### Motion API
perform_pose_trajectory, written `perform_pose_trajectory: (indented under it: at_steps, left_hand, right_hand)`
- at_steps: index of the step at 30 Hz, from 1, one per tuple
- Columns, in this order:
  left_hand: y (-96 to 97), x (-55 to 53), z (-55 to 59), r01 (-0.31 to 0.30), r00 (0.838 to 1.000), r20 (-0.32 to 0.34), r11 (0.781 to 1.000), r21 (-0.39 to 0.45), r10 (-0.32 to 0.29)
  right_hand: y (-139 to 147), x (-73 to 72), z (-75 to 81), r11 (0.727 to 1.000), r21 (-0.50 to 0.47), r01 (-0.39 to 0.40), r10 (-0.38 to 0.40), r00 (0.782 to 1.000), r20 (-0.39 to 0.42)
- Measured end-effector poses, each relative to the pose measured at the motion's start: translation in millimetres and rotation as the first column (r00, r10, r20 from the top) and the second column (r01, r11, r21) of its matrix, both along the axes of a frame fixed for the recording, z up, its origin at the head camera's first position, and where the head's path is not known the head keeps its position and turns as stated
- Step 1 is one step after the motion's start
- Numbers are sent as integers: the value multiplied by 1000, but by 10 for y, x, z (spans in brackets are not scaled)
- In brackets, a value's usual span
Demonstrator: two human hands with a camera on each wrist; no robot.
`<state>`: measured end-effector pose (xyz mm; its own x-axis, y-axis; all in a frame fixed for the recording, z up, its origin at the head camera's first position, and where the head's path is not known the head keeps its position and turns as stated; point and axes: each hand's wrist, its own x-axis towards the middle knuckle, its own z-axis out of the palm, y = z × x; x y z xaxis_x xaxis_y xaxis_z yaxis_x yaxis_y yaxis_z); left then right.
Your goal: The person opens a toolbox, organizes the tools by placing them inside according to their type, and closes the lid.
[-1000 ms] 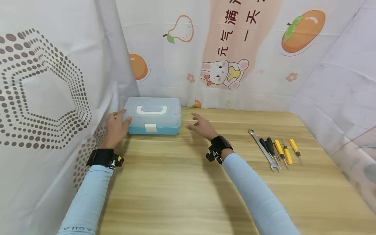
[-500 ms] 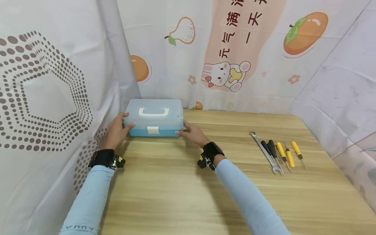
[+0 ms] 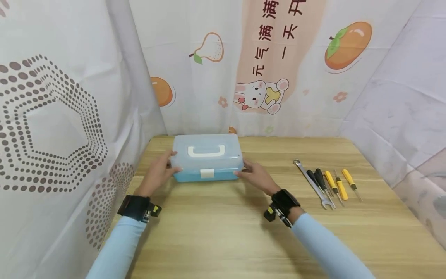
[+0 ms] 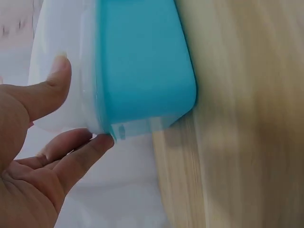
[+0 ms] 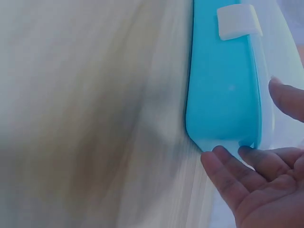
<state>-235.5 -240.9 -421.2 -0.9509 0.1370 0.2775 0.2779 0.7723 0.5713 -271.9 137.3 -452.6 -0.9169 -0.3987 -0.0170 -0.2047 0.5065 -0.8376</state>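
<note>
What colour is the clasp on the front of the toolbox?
The clasp is white; it shows best in the right wrist view.

Both arms [image 3: 118, 244] reach toward the worktop's [image 3: 216, 232] far edge; left grip [image 3: 156, 174] and right grip [image 3: 257, 176] face inward, thumbs [image 4: 53, 91] toward the near edge.

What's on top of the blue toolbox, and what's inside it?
On the toolbox, a white handle sits on the cloudy lid. The inside can't be made out: the closed lid and blue base hide any contents.
</note>
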Motion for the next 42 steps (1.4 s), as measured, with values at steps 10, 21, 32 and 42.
perform_pose_trajectory:
  at_steps: [10, 21, 32, 42]
  left_hand:
    - [667, 206, -70, 164, 985, -54, 986, 1, -164]
    - [890, 240, -208, 186, 971, -137, 979, -79, -195]
    - [931, 259, -225, 278, 934, -189, 949, -147, -303]
    - [936, 297, -187, 250, 947, -167, 956, -155, -275]
  right_hand:
    - [803, 618, 107, 989, 89, 117, -119, 993, 18]
    - [979, 854, 5, 985, 151, 84, -89, 995, 32]
    - [359, 897, -12, 977, -213, 9, 72, 926, 370]
    - [69, 862, -134, 891, -390, 234, 40, 814, 580]
